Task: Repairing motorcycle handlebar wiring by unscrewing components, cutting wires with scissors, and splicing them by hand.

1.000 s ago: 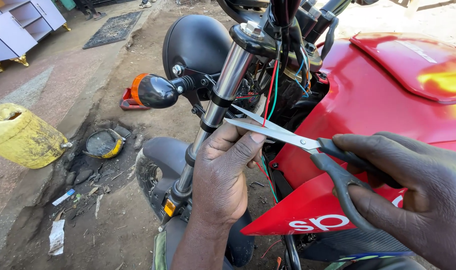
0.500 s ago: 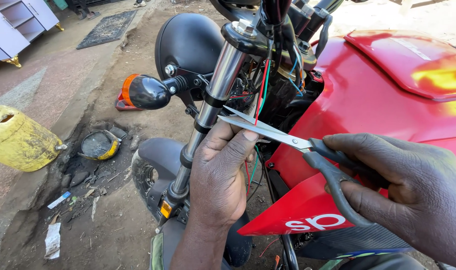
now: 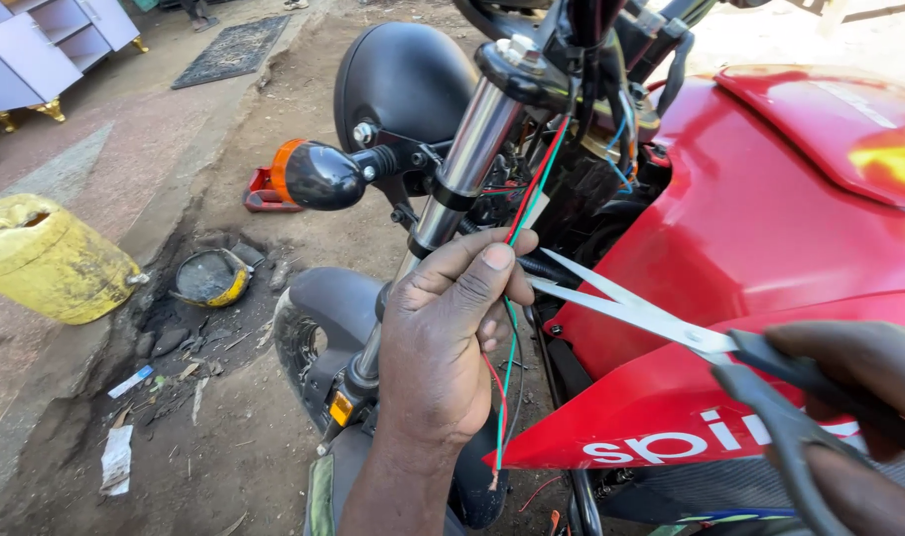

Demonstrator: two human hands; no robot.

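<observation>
My left hand (image 3: 443, 337) pinches thin red and green wires (image 3: 528, 194) that hang down from under the handlebars of a red motorcycle (image 3: 770, 228), beside the chrome fork tube (image 3: 467, 159). The wires run on below my fingers to loose ends (image 3: 497, 437). My right hand (image 3: 859, 397) holds black-handled scissors (image 3: 641, 313) at the lower right. Their blades are slightly apart and their tips sit right at the wires by my left fingertips. The black headlight (image 3: 398, 74) and an orange turn signal (image 3: 309, 174) stand above my left hand.
A yellow jerrycan (image 3: 51, 258) lies on the pavement at left. A yellow-rimmed bowl (image 3: 209, 278) and scraps of litter sit in the dirt beside the front wheel and mudguard (image 3: 319, 318). Pale cabinets (image 3: 46, 35) and a dark mat (image 3: 229, 50) are further back.
The view has shifted closer. My left hand slid off the fork tube and pinched the wires out to the right. The scissors have drawn down and right, their tips staying at the wires.
</observation>
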